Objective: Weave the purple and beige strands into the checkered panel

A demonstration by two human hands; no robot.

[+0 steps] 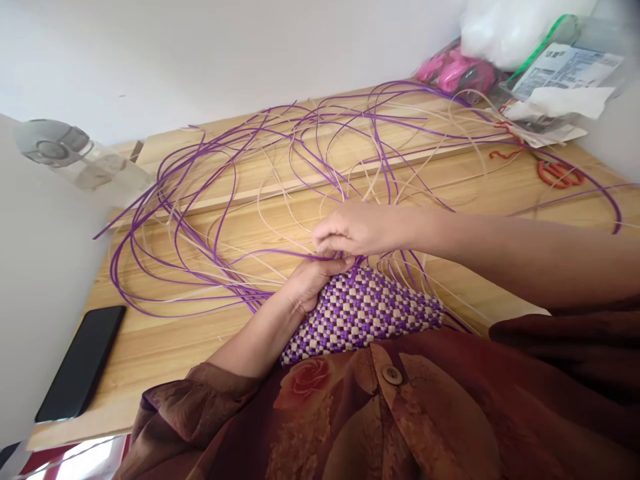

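A purple and cream woven piece (357, 310) rests against the front of my body, its corner pointing away from me. My left hand (313, 277) grips the left side of that corner, thumb on top and fingers underneath. Just above it, my right hand (357, 230) is closed with bent fingers at purple strands by the tip of the weave. My fingers partly hide the strands there. Long purple and cream strands (225, 260) run out from the woven edge and loop across the wooden table.
A black phone (81, 363) lies at the table's left. Orange-handled scissors (560, 175) are at the right. Pink items in clear plastic (457, 70), a white bag (510, 30) and papers (567, 70) crowd the back right corner. A grey-topped container (55, 143) stands back left.
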